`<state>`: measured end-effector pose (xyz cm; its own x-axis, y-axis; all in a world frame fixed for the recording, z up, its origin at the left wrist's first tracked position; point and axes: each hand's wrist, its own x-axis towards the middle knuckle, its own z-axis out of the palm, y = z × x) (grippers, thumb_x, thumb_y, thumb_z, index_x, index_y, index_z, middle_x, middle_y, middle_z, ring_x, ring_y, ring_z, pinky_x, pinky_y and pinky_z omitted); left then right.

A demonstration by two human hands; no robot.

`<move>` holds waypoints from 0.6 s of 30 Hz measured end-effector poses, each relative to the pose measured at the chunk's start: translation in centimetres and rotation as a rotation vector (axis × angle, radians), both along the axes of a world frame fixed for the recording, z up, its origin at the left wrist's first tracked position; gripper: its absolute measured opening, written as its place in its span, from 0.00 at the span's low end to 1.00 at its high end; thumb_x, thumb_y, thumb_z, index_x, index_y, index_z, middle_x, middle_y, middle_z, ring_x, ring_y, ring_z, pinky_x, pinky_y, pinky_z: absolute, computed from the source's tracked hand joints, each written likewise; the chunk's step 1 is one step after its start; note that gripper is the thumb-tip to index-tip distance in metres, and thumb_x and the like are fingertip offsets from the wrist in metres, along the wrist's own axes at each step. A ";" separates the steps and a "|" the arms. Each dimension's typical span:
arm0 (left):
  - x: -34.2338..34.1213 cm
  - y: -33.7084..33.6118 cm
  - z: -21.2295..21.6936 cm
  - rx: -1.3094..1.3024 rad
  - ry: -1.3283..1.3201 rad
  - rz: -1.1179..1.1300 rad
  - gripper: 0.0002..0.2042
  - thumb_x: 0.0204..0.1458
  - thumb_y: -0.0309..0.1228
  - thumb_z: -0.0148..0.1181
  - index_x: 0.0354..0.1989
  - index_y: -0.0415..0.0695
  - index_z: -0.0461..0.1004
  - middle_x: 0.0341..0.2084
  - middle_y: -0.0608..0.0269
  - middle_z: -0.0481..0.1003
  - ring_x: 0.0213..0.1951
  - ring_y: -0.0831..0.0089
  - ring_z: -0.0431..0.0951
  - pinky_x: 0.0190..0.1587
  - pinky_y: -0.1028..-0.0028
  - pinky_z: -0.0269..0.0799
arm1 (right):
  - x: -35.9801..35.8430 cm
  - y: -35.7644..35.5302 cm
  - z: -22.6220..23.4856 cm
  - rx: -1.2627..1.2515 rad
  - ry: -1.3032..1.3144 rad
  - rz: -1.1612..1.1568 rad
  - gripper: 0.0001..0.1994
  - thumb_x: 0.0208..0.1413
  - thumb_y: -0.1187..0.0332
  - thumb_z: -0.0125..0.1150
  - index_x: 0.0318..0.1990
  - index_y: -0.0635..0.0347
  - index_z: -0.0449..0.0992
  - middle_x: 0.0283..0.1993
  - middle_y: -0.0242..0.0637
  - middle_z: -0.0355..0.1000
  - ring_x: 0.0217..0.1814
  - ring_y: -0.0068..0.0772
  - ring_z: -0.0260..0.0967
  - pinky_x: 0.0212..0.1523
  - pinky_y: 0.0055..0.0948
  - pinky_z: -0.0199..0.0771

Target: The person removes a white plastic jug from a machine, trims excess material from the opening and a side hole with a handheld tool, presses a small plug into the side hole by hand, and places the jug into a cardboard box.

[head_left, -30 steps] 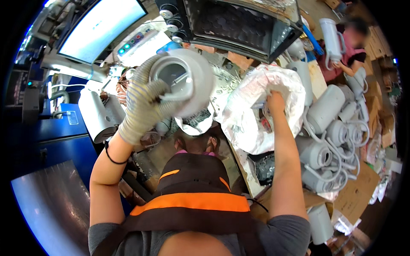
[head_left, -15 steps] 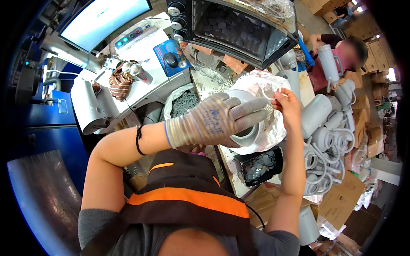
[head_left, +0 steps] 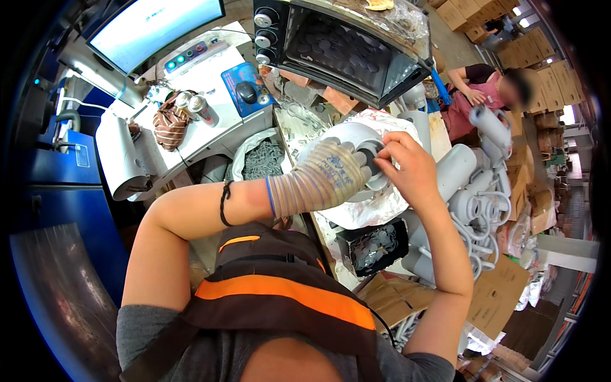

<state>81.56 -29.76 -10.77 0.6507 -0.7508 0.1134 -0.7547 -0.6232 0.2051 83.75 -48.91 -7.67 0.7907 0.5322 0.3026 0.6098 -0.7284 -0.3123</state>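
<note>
My left hand point(head_left: 331, 175), in a striped knit glove, is closed round a light grey plastic jug body point(head_left: 354, 132) with its mouth point(head_left: 377, 167) facing right. The fingers curl over the side near the rim. My bare right hand point(head_left: 410, 167) is at that mouth, thumb and fingertips pinched together against the rim. Whatever the fingertips hold is hidden. Beneath the jug lies a crumpled white plastic bag point(head_left: 359, 218) on the bench. Close in front of it stands a black box point(head_left: 345, 253) of small grey pieces.
A toaster oven point(head_left: 270, 38) with dark discs inside stands at the back. Grey jugs point(head_left: 468, 207) crowd the right side, where a co-worker point(head_left: 474, 95) stands. At left are a monitor point(head_left: 156, 32), a mouse point(head_left: 246, 92), cans point(head_left: 202, 108) and a bag of grey screws point(head_left: 264, 162).
My right hand has brought a pale, thin ring from beside the jug to its mouth. My left fingers have curled in from lying stretched across it. The co-worker's jug has come down.
</note>
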 end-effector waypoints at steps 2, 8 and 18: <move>-0.7 0.2 -0.9 -0.116 -0.064 0.021 0.10 0.48 0.34 0.53 0.37 0.50 0.75 0.32 0.64 0.74 0.38 0.61 0.76 0.42 0.61 0.69 | -0.1 0.4 -0.2 -0.029 0.108 -0.042 0.05 0.43 0.71 0.66 0.26 0.58 0.75 0.33 0.31 0.72 0.32 0.35 0.71 0.32 0.30 0.70; 1.1 0.9 -1.2 -0.036 0.045 -0.035 0.09 0.47 0.34 0.53 0.36 0.50 0.75 0.33 0.62 0.74 0.38 0.60 0.75 0.42 0.60 0.68 | 0.6 0.6 -1.6 0.113 0.201 -0.099 0.07 0.42 0.68 0.67 0.27 0.59 0.78 0.36 0.32 0.73 0.32 0.35 0.71 0.34 0.28 0.70; 1.6 -0.2 -1.2 -0.109 0.080 -0.042 0.07 0.46 0.34 0.54 0.31 0.48 0.74 0.30 0.59 0.74 0.37 0.59 0.74 0.39 0.58 0.67 | 0.1 1.6 -3.0 -0.209 -0.046 -0.284 0.09 0.46 0.65 0.63 0.23 0.60 0.74 0.33 0.36 0.72 0.28 0.39 0.70 0.29 0.36 0.67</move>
